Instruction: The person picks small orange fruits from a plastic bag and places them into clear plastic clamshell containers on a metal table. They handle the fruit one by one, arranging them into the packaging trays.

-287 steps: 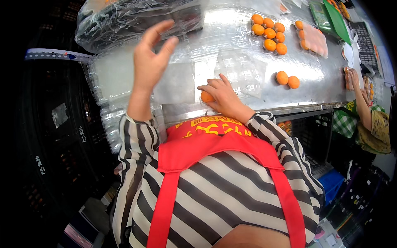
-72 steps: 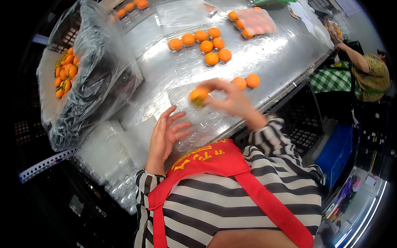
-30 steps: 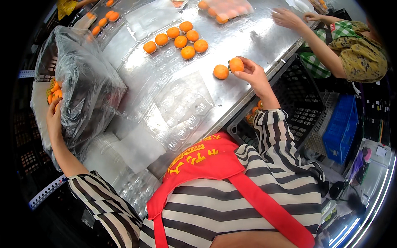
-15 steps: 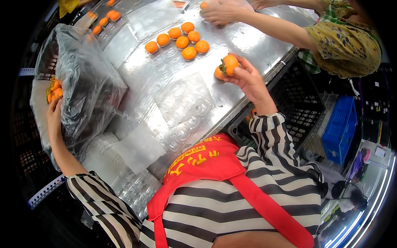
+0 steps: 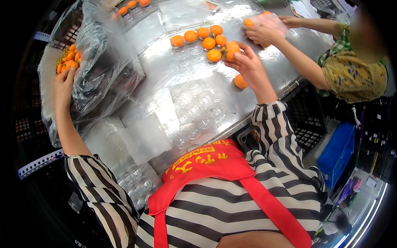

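My right hand [image 5: 244,66] is closed on an orange persimmon [image 5: 231,50] with a green calyx, held above the metal table. A lone persimmon [image 5: 240,81] lies below it; beyond, several persimmons [image 5: 190,36] sit in a clear moulded tray. My left hand [image 5: 65,84] reaches into a plastic-lined crate [image 5: 101,62] at the left, its fingers curled at the heaped persimmons [image 5: 69,56]; what they grip is hidden. An unfilled clear moulded tray [image 5: 202,109] lies between my hands, beside translucent sheets [image 5: 142,140] and stacked trays [image 5: 134,184].
At upper right a co-worker's hands [image 5: 262,34] hold a pink-covered tray of fruit [image 5: 271,22]. More fruit [image 5: 132,5] sits at the back. Under the table's front edge [image 5: 295,84] stand a black crate [image 5: 302,132] and a blue crate [image 5: 337,151].
My right hand has lifted the persimmon away from the one on the table, moving it forward. The co-worker's hands have shifted at the pink-covered tray. My left hand stays at the lined crate.
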Demonstrator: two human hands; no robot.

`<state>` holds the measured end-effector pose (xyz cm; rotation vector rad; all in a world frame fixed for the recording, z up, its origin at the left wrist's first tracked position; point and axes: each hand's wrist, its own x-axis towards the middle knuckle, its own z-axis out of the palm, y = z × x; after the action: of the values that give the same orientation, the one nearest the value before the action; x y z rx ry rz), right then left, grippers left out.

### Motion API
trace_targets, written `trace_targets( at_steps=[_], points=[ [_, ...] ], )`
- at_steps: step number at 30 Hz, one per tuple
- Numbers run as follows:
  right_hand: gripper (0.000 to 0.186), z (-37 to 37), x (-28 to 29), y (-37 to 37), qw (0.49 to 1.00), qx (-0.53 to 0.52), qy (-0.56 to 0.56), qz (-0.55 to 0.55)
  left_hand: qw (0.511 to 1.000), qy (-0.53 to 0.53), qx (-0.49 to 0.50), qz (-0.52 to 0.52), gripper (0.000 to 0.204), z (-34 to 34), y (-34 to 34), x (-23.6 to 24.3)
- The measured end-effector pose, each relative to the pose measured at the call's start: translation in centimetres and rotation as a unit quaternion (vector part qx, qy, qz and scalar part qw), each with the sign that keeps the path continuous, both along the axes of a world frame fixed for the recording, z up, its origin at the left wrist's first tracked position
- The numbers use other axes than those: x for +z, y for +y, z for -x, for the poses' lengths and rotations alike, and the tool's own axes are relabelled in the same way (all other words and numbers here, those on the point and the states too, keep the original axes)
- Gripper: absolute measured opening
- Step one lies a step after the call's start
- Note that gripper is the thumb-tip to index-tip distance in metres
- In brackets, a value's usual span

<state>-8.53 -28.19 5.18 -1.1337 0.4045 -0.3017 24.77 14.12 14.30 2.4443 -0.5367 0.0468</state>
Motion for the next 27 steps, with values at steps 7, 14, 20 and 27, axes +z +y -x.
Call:
trace_targets(
  at_steps=[7, 14, 20, 27],
  points=[
    [0.047, -8.7, -1.1, 0.2, 0.83, 0.054, 0.01, 0.555, 1.0, 0.006, 0.011, 0.01, 0.041, 0.5, -0.3, 0.4],
    [0.044, -11.8, -3.7, -0.5, 0.676, 0.145, 0.029, 0.722, 0.999, 0.021, 0.035, 0.009, 0.041, 1.1, -0.5, 0.4],
    [0.043, -12.6, -5.8, -1.3, 0.628, 0.176, 0.007, 0.758, 0.998, 0.045, 0.043, 0.002, 0.037, 0.6, -0.2, 0.5],
    [0.038, -12.2, -6.6, -1.0, 0.623, 0.14, -0.012, 0.769, 0.998, 0.05, 0.042, 0.004, 0.037, 0.5, 0.1, 0.7]
  ],
)
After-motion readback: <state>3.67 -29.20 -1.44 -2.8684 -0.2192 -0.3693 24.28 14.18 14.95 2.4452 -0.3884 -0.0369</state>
